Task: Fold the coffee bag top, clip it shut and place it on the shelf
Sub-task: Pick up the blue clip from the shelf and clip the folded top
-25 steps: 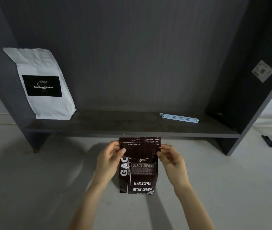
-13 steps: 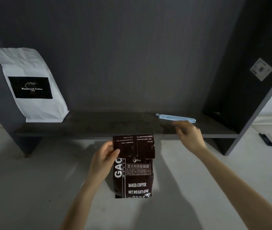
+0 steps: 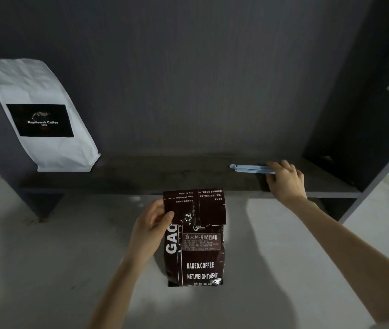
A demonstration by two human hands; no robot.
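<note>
left hand (image 3: pixel 152 227) pinches with thumb forward, forearm low; right hand (image 3: pixel 284 180) reaches out, arm extended, fingers curled down.

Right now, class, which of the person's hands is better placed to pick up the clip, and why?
The right hand: its fingers already rest on the blue clip lying on the shelf. The left hand is busy pinning the folded top of the brown coffee bag.
</note>
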